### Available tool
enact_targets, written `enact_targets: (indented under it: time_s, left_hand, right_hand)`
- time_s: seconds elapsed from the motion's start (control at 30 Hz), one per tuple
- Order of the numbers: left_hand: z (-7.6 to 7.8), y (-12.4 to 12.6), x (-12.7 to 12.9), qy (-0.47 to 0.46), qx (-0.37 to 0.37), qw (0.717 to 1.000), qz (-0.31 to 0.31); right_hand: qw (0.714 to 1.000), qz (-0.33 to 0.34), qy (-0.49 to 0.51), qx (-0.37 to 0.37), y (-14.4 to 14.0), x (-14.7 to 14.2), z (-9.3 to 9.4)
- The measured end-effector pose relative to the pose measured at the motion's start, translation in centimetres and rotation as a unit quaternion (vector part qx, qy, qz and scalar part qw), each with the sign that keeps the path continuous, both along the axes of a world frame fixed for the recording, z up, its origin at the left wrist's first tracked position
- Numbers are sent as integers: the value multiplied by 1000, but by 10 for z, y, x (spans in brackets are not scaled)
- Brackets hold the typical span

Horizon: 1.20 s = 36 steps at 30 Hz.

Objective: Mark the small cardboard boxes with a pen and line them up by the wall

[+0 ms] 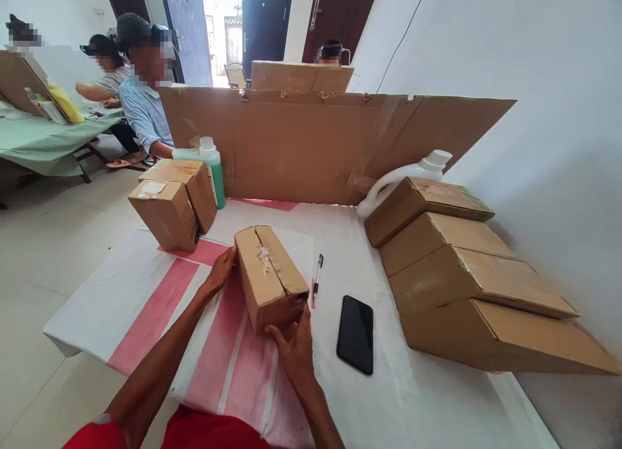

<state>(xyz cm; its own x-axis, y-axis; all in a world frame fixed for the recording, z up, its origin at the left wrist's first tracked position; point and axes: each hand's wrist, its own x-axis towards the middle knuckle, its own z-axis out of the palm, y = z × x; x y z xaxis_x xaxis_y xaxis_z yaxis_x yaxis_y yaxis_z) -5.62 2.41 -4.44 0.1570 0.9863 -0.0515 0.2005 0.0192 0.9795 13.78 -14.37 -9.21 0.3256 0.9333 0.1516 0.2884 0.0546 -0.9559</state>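
Observation:
A brown cardboard box (265,267) with clear tape along its top seam is between my two hands on the cloth. My left hand (222,269) presses its fingers against the box's left side, near the far end. At the near end, my right hand (294,345) grips the box, with the thumb on the front face and the fingers around the right corner. That corner has a dark, torn-looking patch. A pen (317,279) lies just right of the box, and a black phone (355,334) rests nearer to me.
Several cardboard boxes (451,274) are lined up along the right, beside a white jug (403,183). Two boxes (165,216) and a green-liquid bottle (217,177) stand at back left. A cardboard panel (301,148) walls off the table's far side. Other people sit beyond.

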Motion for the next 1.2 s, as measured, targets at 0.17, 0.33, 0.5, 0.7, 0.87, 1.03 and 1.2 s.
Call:
enact_targets:
  time_s: [0.17, 0.33, 0.5, 0.7, 0.87, 1.03, 1.2]
  left_hand:
    - [1, -47, -23, 67, -35, 996, 50]
    - [-3, -67, -21, 97, -48, 991, 74]
    - [1, -62, -14, 120, -17, 986, 111]
    - [69, -44, -1, 22, 143, 985, 93]
    - [122, -33, -6, -49, 116, 992, -18]
    - [120, -40, -20, -96, 31, 995, 13]
    - [118, -55, -7, -121, 23, 992, -37]
  right_hand:
    - [999, 15, -21, 39, 7, 25, 58]
    - [998, 56, 5, 33, 10, 23, 94]
    - [985, 40, 169, 13, 20, 24, 103]
    - [986, 33, 162, 27, 29, 6, 112]
    - [992, 64, 79, 70, 28, -20, 113]
    - [985, 131, 98, 61, 20, -32, 93]
    - [984, 115, 28, 131, -1, -25, 83]
